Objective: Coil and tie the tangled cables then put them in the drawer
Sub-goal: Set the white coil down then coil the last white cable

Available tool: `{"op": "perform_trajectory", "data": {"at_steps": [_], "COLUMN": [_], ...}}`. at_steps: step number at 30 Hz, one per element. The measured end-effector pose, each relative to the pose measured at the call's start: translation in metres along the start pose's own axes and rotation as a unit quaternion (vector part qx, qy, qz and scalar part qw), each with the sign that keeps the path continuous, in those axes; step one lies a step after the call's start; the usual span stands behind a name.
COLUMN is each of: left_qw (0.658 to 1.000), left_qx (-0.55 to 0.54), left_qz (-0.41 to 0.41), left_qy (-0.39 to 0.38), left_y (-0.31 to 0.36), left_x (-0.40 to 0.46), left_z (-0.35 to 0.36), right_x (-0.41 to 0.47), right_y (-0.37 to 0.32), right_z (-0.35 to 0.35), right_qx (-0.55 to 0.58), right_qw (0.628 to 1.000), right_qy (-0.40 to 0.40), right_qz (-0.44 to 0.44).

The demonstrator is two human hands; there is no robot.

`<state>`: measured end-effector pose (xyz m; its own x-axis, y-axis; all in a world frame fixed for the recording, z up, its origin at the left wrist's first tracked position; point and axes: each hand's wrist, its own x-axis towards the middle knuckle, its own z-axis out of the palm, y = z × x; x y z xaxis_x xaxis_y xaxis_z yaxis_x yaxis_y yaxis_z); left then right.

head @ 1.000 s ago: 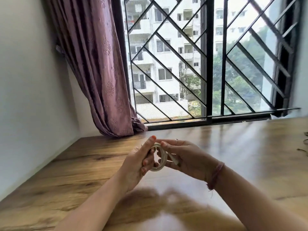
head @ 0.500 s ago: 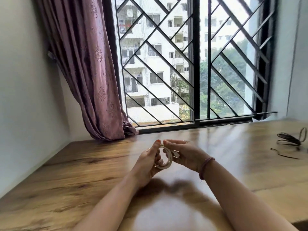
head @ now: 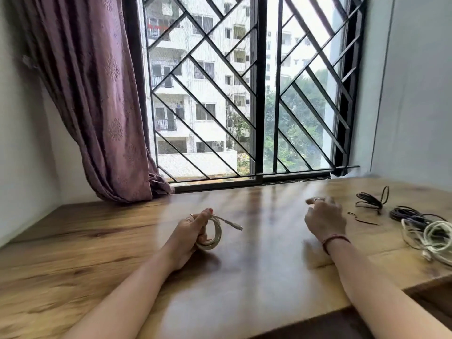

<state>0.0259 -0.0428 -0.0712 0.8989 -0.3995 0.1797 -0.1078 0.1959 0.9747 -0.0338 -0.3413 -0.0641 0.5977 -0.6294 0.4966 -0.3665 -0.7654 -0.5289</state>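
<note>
Coil (head: 213, 234) upright in left hand (head: 189, 237) (plug (head: 236, 226) pointing right).

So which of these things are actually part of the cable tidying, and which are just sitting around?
Part of the job:
- white coiled cable, gripped in the left hand
- right hand, holding nothing
- tangled white cables
- black cables
- small black cable bundle

Just there:
- wooden table
- purple curtain
- window grille
</note>
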Motion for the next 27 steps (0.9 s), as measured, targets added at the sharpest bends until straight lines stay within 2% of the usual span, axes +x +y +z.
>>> {"op": "perform_trajectory", "data": {"at_steps": [2,4,8,10,16,20,22,23,25,27], "left_qw": [1.0,1.0,1.0,1.0,1.0,0.999,0.998,0.997,0.995,0.994], "left_qx": [0.002,0.005,0.013,0.013,0.008,0.006,0.002,0.0,0.004,0.013], "left_qz": [0.005,0.012,0.017,0.016,0.014,0.011,0.007,0.007,0.01,0.015], "left_qy": [-0.001,-0.001,0.002,0.007,0.022,0.053,0.069,0.078,0.094,0.109], "left_y": [-0.002,-0.003,-0.003,-0.003,-0.001,0.0,-0.001,-0.001,-0.001,-0.001], "left_x": [0.0,0.0,0.0,-0.001,-0.002,-0.001,0.0,0.001,0.003,0.006], "left_z": [0.001,0.001,0.002,0.002,0.003,0.003,0.003,0.002,0.001,-0.002], "right_x": [0.006,0.012,0.022,0.022,0.016,0.009,0.006,0.005,0.002,-0.003], "right_y": [0.026,0.05,0.07,0.067,0.048,0.03,0.021,0.016,0.002,-0.018], "right_z": [-0.008,-0.015,-0.02,-0.019,-0.014,-0.006,-0.005,-0.003,0.002,0.008], "right_qx": [-0.121,-0.19,-0.182,-0.197,-0.176,-0.241,-0.279,-0.265,-0.165,-0.066], "right_qw": [0.992,0.978,0.96,0.96,0.981,0.963,0.952,0.955,0.975,0.987], "right_qy": [-0.003,-0.054,-0.156,-0.161,-0.075,-0.079,-0.048,-0.024,0.007,-0.012], "right_qz": [0.034,0.071,0.141,0.12,-0.024,-0.091,-0.12,-0.134,-0.149,-0.145]}}
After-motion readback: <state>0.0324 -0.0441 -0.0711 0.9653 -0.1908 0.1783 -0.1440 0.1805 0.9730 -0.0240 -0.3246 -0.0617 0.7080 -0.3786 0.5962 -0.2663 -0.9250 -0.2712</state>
